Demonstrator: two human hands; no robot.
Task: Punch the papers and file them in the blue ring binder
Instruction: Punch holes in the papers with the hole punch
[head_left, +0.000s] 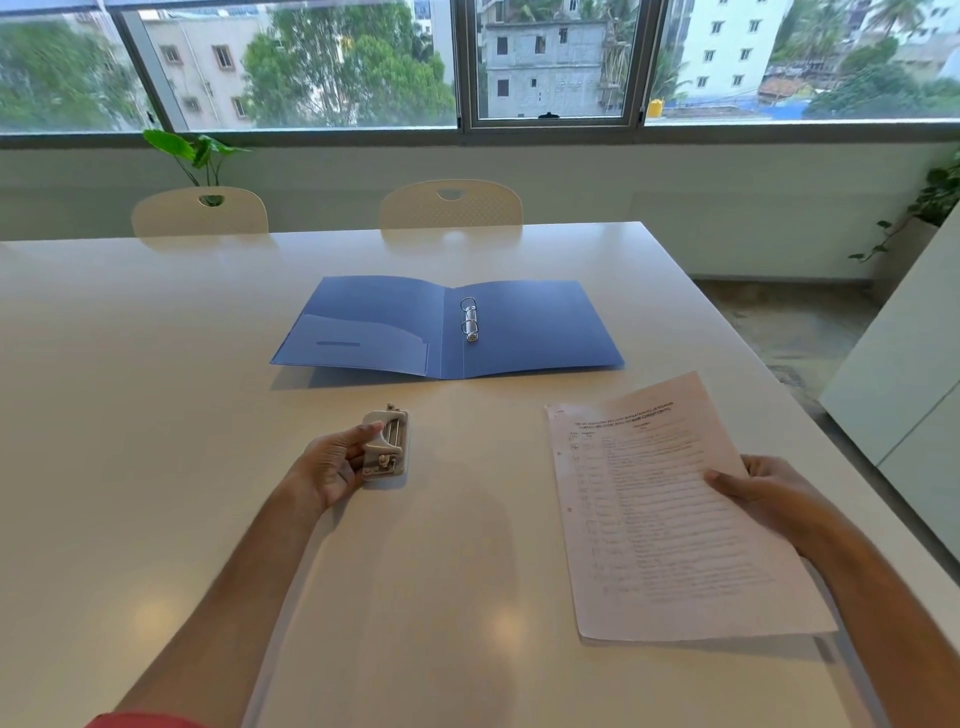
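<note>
Two pale chairs (451, 203) behind the white table (156, 364), perhaps plastic.

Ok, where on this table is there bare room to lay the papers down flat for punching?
The widest bare patch of table lies between the left hand on the punch and the papers held by the right hand. The far left, left of the blue ring binder, is bare too. The right edge is crowded.

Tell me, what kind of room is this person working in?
Probably an office meeting room: a long white table with matching chairs along its far side, a wide window looking onto city buildings, and a potted plant by the wall.
</note>
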